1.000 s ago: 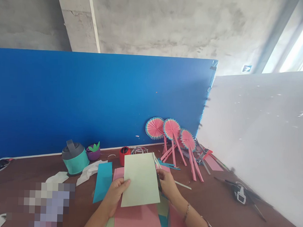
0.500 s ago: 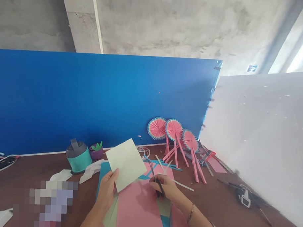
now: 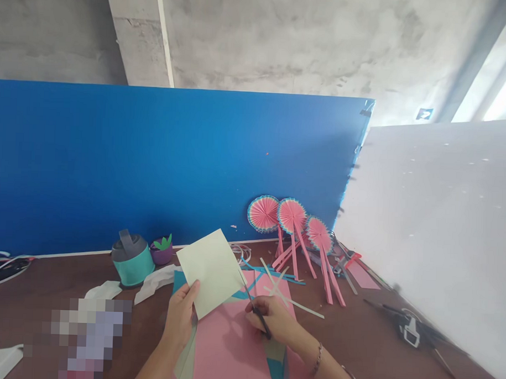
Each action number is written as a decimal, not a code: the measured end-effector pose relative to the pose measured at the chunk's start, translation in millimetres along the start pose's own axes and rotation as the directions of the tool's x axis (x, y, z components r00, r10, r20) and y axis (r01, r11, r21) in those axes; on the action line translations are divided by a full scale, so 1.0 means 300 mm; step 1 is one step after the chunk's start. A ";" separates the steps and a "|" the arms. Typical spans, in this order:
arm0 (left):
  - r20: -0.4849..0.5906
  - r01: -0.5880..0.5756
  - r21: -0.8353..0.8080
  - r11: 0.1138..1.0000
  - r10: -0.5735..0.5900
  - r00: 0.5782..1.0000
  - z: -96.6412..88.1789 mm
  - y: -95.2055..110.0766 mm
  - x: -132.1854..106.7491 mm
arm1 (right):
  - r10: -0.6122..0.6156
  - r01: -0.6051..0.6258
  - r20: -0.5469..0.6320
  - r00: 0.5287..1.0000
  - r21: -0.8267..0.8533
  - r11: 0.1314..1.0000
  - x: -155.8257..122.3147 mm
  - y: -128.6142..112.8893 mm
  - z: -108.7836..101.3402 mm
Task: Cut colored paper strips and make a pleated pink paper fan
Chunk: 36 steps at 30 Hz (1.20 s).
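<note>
My left hand [image 3: 182, 314] grips a pale green sheet of paper [image 3: 211, 271] by its lower left edge, the thumb lying on its face. In my right hand [image 3: 271, 320] is a pair of dark-handled scissors [image 3: 259, 317], the fingers closed around the handles. Its blades point up and left, their tips close to the right corner of the sheet; I cannot tell whether they touch it. Under both hands lie pink paper sheets [image 3: 231, 349] over blue and green ones. Thin cut strips of pale and blue paper [image 3: 301, 308] are scattered just beyond the scissors.
Several pink folded-paper fans [image 3: 291, 214] lean by the blue partition [image 3: 175, 164]. A teal lidded container [image 3: 134, 265] and a purple pot [image 3: 162, 251] stand at the back left, near crumpled tissue [image 3: 156, 281]. Red-handled scissors [image 3: 352, 260] and a small white-and-grey device [image 3: 409, 331] lie to the right.
The scissors have turned in my right hand, their blades swinging left to the sheet's right corner. A pale strip now lies by the other strips. My left hand holds the paper much as before.
</note>
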State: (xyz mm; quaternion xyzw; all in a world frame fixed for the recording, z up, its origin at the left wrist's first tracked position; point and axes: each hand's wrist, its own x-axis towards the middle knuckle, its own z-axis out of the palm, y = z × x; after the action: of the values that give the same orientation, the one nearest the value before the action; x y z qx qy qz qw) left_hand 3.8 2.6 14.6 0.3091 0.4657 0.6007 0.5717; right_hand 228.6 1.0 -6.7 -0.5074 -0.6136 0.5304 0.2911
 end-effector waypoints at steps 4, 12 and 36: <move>0.010 0.012 -0.009 1.000 -0.011 1.000 0.004 0.003 -0.005 | -0.006 0.005 -0.043 0.999 -0.025 1.000 -0.002 0.002 -0.004; 0.048 0.005 -0.028 1.000 -0.004 0.999 0.005 -0.008 -0.002 | -0.005 0.003 -0.058 0.998 -0.043 0.999 0.005 0.015 -0.001; 0.005 0.042 -0.067 0.997 -0.042 0.999 0.022 0.003 -0.015 | -0.016 0.012 -0.102 0.995 -0.038 0.999 0.019 0.033 -0.003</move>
State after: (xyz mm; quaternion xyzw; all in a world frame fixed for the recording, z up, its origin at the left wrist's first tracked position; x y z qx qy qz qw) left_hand 10.2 -0.4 18.5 0.2810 0.4507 0.6031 0.5951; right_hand 230.7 5.9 -17.0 -0.5349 -0.6114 0.4901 0.3161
